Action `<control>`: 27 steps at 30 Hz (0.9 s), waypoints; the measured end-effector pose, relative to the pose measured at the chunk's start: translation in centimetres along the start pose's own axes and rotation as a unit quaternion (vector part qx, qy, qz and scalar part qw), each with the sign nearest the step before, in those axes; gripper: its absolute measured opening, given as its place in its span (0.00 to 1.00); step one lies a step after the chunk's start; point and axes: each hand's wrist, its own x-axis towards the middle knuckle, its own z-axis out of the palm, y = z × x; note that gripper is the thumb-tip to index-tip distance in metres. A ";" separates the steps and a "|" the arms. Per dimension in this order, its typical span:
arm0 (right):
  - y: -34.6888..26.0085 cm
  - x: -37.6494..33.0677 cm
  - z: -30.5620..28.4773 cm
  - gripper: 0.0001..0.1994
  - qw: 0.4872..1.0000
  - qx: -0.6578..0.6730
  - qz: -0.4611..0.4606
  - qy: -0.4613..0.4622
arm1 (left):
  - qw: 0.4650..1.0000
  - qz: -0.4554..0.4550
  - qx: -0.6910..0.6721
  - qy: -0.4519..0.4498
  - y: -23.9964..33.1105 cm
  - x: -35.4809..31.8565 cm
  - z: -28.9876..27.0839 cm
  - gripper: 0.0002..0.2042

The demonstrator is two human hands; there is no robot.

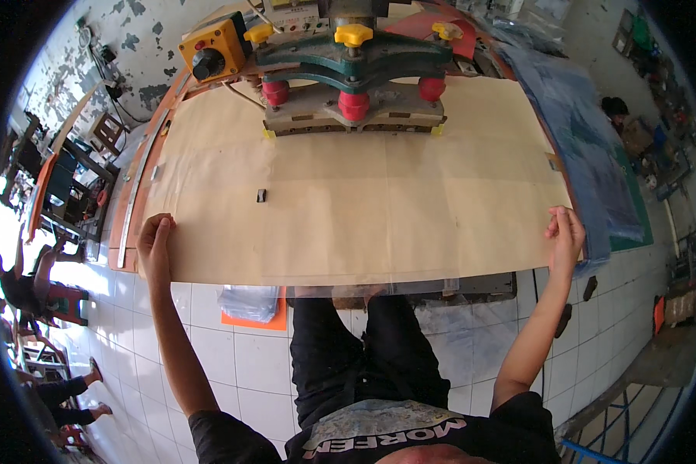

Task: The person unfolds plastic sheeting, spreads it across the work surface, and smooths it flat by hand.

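The large tan rectangular paper sheet [348,201] lies flat on the table [131,209] with its long axis running left to right, the left hand [155,243] and right hand [566,236] each gripping a near corner, equally close.

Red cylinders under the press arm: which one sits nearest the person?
The middle red cylinder. It sits lowest in frame, ahead of the left one and the right one, just under the centre yellow knob.

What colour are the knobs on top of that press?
Yellow: the knobs sit on the green press, clearest in the head view.
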 end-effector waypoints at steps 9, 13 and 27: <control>-0.5 -0.1 0.3 0.15 1.000 -0.001 0.009 0.007 | 1.000 -0.006 0.019 0.003 0.2 0.0 0.0 0.09; -0.4 -0.2 0.2 0.15 1.000 0.001 0.010 0.012 | 1.000 -0.021 -0.017 0.010 0.2 -0.1 0.2 0.09; 0.3 0.3 -0.1 0.15 1.000 0.002 0.007 0.006 | 1.000 -0.008 0.001 0.001 0.3 -0.1 0.2 0.08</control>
